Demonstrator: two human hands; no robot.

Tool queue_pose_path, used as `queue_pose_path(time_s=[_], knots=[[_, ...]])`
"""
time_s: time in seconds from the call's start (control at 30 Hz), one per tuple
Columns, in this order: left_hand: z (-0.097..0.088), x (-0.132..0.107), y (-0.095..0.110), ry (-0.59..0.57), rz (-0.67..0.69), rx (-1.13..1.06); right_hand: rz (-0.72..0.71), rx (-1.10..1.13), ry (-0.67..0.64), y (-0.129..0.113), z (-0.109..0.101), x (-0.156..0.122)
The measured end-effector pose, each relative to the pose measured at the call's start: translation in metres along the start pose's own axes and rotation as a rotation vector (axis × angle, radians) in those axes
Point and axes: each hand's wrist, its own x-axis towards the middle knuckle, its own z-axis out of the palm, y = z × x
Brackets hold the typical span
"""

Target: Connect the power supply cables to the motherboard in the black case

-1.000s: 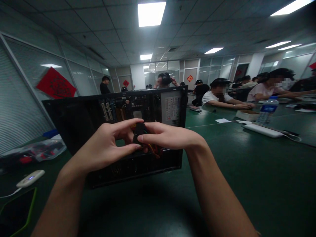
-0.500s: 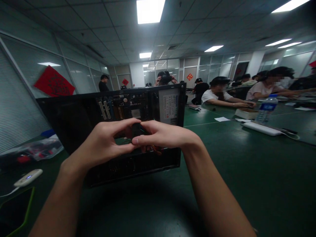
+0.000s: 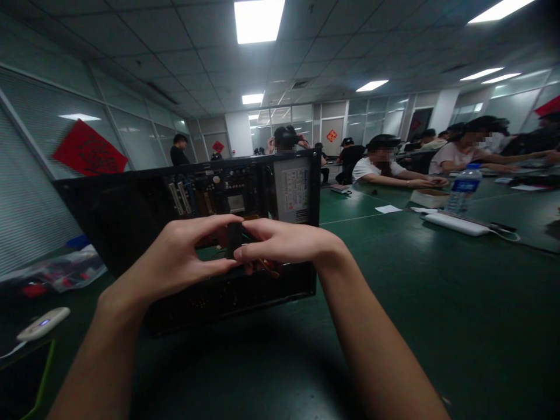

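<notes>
A black computer case (image 3: pixel 105 204) stands on the green table (image 3: pixel 429 297) with its open side toward me. Inside, a motherboard (image 3: pixel 238 185) with slots and a grey power supply (image 3: pixel 294 186) with a label show. In front of it, my left hand (image 3: pixel 170 251) grips a small black block-shaped part (image 3: pixel 234 238) between thumb and fingers. From the other side, my right hand (image 3: pixel 293 240) also holds this part, thumb at its lower end. Coloured wires (image 3: pixel 270 267) show below the right hand, and I cannot make out where they lead.
At the left lie a plastic bag (image 3: pixel 65 271), a white device with a small display (image 3: pixel 44 324) and a green-edged phone (image 3: pixel 26 379). Across the table are a water bottle (image 3: pixel 464 189), a white power bank (image 3: pixel 455 223), a small box (image 3: pixel 429 198), paper (image 3: pixel 388 209) and seated people.
The whole view has shifted slightly, so everything sits a little further left. Both hands still hold the black part, which shows more clearly between the fingertips.
</notes>
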Motion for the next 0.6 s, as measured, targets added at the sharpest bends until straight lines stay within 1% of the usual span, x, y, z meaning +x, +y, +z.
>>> queue_pose_path(time_s=[0.3, 0.47, 0.6], knots=[[0.0053, 0.0062, 0.0019, 0.032, 0.000, 0.035, -0.010, 0.074, 0.044, 0.0036, -0.0027, 0.0023], [0.0078, 0.0083, -0.0020, 0.036, 0.059, 0.035, -0.023, 0.079, 0.041, 0.0075, -0.0045, 0.0047], [0.0069, 0.0073, -0.0016, 0.054, 0.077, 0.053, -0.076, 0.124, 0.073, 0.0087, -0.0038, 0.0066]])
